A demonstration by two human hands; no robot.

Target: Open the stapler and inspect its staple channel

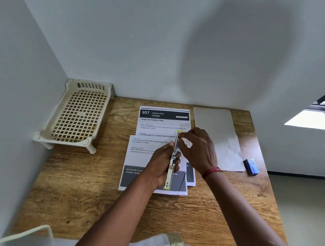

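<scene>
Grip: left hand (160,162) wrapped round the middle of the stapler (173,160); right hand (197,148) pinches its far tip
Place: held above the printed sheets (154,158) on the desk (89,195)
Axis: long axis runs away from the person — tip toward the wall
Handling: likely stiff, light metal, hinged — best taken at mid-body
Nearby: blue box (251,166), plastic rack (78,114)

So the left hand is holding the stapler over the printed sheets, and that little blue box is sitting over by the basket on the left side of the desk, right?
Not quite. The head view shows the blue box on the right side of the desk, beside the blank sheet, far from the basket. The rest holds: the left hand holds the stapler over the printed sheets.
</scene>
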